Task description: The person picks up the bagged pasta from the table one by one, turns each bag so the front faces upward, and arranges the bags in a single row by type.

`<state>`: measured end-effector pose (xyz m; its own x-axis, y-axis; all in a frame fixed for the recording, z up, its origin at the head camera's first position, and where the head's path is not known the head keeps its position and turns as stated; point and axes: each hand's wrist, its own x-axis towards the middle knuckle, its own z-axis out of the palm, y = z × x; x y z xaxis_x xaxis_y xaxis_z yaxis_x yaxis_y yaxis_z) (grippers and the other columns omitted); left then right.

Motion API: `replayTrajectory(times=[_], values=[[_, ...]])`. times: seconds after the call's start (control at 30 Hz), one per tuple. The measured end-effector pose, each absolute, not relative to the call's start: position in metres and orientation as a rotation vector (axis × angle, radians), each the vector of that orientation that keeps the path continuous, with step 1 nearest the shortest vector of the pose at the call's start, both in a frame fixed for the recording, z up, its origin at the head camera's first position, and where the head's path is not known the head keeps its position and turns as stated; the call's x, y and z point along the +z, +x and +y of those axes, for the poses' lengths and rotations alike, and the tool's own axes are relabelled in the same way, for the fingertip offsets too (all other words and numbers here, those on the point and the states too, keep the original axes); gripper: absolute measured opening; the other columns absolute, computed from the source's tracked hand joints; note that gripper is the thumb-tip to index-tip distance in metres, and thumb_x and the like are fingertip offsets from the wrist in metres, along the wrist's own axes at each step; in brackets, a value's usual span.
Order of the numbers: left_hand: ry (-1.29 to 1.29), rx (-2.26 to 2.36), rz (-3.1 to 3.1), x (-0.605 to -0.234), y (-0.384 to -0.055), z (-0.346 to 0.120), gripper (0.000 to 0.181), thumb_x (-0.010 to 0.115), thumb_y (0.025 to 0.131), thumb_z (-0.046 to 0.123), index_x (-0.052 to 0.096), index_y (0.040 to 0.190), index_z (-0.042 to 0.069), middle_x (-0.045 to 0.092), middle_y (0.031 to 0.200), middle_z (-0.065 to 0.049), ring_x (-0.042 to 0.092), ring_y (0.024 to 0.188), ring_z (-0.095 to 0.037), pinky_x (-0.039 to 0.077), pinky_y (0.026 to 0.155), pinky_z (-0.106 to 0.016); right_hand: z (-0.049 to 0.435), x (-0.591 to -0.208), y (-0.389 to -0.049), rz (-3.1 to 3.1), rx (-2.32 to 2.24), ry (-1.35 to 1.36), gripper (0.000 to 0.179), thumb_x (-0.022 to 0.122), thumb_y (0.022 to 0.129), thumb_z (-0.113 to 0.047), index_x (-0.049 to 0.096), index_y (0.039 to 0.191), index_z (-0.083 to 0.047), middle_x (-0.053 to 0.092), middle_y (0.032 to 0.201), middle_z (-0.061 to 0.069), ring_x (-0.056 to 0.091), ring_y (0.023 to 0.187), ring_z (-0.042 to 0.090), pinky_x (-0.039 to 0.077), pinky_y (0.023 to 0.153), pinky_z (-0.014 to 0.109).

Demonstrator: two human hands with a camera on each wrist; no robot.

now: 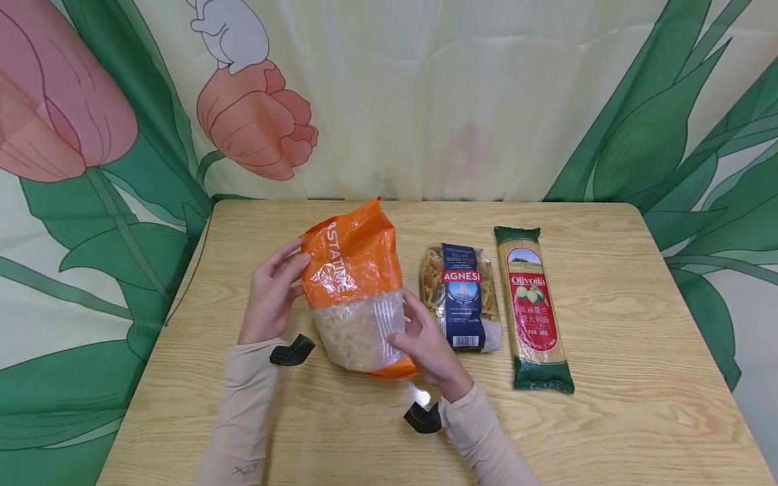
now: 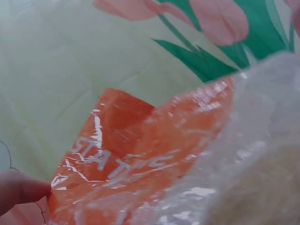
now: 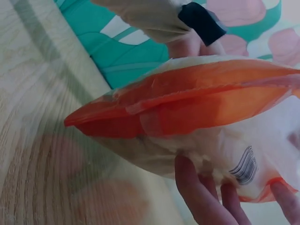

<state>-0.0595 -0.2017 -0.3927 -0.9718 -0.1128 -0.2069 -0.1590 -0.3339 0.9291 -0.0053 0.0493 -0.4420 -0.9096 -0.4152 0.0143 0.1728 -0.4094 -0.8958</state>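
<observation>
An orange and clear plastic pasta bag [image 1: 352, 263] with white "ASTATIME" lettering is held tilted up over the table between both hands. Pale pieces show through its clear lower part. My left hand [image 1: 273, 293] grips the bag's left orange edge; in the left wrist view the fingertips [image 2: 35, 190] pinch that edge. My right hand [image 1: 430, 344] holds the lower right side, thumb across the front. The right wrist view shows its fingers [image 3: 192, 187] against the clear back, near a barcode, with the orange bottom seam [image 3: 164, 105] above them.
Right of the hands lies an AGNESI pasta bag [image 1: 462, 297] with a dark blue label. Beside it is a long Olivoilà spaghetti pack [image 1: 535, 310] with green ends. The wooden table [image 1: 638, 324] meets a tulip-printed curtain [image 1: 425, 101] at its back and sides.
</observation>
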Motion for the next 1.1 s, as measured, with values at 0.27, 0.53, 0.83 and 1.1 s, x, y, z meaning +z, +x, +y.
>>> replayTrajectory(times=[0.27, 0.53, 0.83, 1.1], values=[[-0.25, 2.507, 1.487, -0.397, -0.061, -0.216, 0.048, 0.056, 0.102, 0.014, 0.036, 0.144, 0.002, 0.064, 0.115, -0.002, 0.066, 0.098, -0.012, 0.059, 0.077, -0.024, 0.056, -0.443, -0.005, 1.427, -2.372, -0.365, 0.087, 0.055, 0.075, 0.016, 0.022, 0.154, 0.002, 0.051, 0.132, 0.009, 0.061, 0.111, 0.016, 0.058, 0.088, 0.031], [-0.185, 2.467, 1.426, -0.406, -0.064, -0.22, 0.037, 0.053, 0.103, 0.018, 0.046, 0.139, 0.012, 0.06, 0.125, -0.001, 0.063, 0.103, -0.015, 0.056, 0.086, -0.026, 0.059, -0.447, -0.005, 1.375, -2.379, -0.366, 0.087, 0.055, 0.074, 0.014, 0.022, 0.154, 0.001, 0.054, 0.132, 0.008, 0.061, 0.113, 0.017, 0.058, 0.09, 0.034], [-0.274, 2.594, 1.45, -0.406, -0.068, -0.214, 0.026, 0.056, 0.102, 0.009, 0.053, 0.127, 0.009, 0.067, 0.106, -0.001, 0.069, 0.079, -0.013, 0.06, 0.07, -0.024, 0.053, -0.447, -0.002, 1.266, -2.383, -0.219, 0.072, 0.054, 0.084, 0.007, 0.032, 0.151, -0.008, 0.061, 0.124, 0.004, 0.065, 0.104, 0.017, 0.06, 0.084, 0.035], [-0.439, 2.643, 1.712, -0.403, -0.071, -0.207, 0.015, 0.068, 0.093, 0.002, 0.06, 0.105, 0.004, 0.071, 0.082, 0.001, 0.071, 0.064, -0.013, 0.059, 0.055, -0.025, 0.05, -0.448, -0.001, 1.202, -2.355, -0.022, 0.067, 0.047, 0.088, 0.003, 0.029, 0.151, -0.01, 0.059, 0.124, 0.007, 0.067, 0.101, 0.021, 0.06, 0.084, 0.039]])
